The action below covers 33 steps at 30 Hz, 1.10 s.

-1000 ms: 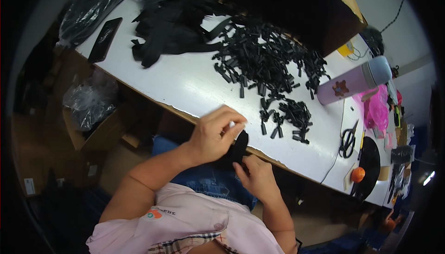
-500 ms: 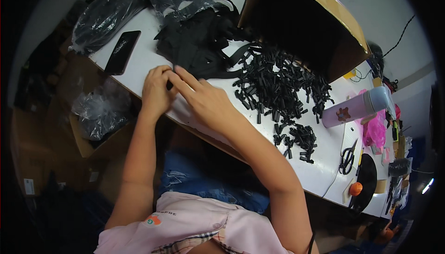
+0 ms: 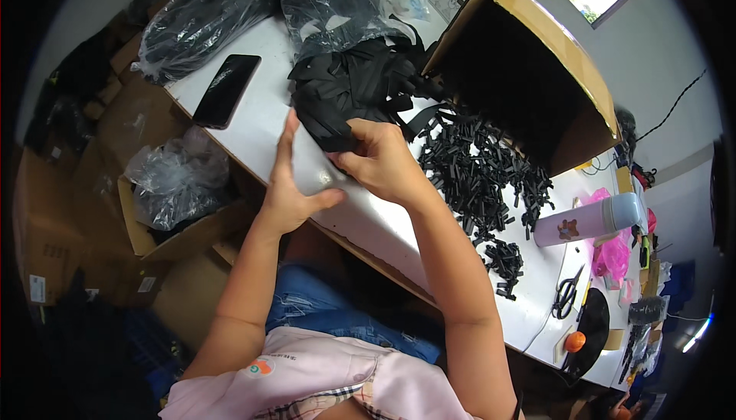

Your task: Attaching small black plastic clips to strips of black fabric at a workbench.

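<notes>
Your left grip (image 3: 288,204) is spread, empty; can't tell if your right grip (image 3: 386,163), at the near edge of the black straps (image 3: 330,102) on the surface (image 3: 383,224), has one. Overlaps could drag extras along tbh.

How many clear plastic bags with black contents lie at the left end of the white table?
2: one elongated bag beyond the black rectangular phone; a second bag right of the first, against the heaped black fabric strips. More may be hidden.
</notes>
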Available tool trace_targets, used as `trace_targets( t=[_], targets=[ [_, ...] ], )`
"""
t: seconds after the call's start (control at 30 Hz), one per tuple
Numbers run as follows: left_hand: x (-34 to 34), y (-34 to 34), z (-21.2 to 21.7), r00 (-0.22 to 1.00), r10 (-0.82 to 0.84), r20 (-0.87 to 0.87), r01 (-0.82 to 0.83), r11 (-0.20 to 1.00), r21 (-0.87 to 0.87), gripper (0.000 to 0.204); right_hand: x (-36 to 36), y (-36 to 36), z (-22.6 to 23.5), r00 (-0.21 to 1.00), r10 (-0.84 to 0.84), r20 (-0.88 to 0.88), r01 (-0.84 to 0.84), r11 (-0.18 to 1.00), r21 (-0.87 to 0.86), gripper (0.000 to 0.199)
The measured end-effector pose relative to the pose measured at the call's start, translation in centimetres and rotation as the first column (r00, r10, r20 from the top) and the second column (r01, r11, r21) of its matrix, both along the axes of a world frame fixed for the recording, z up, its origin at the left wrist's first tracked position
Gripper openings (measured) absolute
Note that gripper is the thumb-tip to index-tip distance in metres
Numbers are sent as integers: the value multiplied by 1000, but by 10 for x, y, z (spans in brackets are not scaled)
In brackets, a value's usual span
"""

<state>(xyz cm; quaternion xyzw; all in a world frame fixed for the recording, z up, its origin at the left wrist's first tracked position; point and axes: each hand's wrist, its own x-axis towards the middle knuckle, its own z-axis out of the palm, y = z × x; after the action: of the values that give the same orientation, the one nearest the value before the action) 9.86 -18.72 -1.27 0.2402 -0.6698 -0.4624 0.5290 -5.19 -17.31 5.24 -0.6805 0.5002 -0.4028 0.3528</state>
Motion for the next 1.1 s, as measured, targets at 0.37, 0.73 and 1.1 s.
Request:
trace_targets(
  t=[0.37, 0.73, 1.1],
  targets=[
    [-31, -7, 22, 982, -50, -183, 70, 992, 100, 77, 9, -3, 8, 1000, 2, -3, -2, 971, -239, 21],
    [-14, -37, 25, 787, 505, -356, -371, 847, 381, 29, -12, -29, -11, 641, -549, -537, 271, 816, -511, 90],
    [-23, -38, 60, 813, 430, -393, -399, 903, 161, 26, -32, -35, -59, 418, -613, -670, 287, 789, -543, 7]
  ],
)
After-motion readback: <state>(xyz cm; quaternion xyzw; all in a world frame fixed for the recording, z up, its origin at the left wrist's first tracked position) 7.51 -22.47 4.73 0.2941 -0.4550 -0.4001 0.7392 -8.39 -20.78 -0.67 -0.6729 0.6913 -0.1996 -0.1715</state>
